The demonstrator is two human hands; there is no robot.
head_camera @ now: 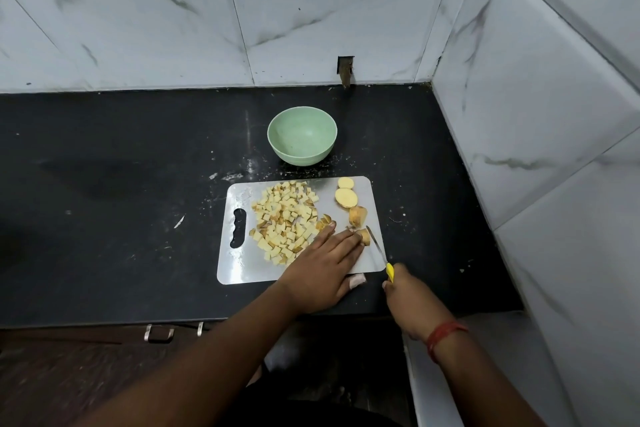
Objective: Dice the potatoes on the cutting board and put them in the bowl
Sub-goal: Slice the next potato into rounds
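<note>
No legible writing anywhere. Steel cutting board [242, 262] bearing matte diced potato cubes [284, 218], round slices [346, 197]. Left hand [325, 267] flat, steadying potato piece [363, 236]. Right hand [408, 295] gripping yellow-handled knife [379, 248]. Green bowl [302, 140] behind board.

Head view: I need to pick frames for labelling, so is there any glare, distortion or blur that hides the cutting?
Head view: wide-angle bending curves the wall tiles; soft glare on the cutting board and countertop; the knife blade is thin and slightly blurred; the diced potatoes and both hands read clearly.
</note>
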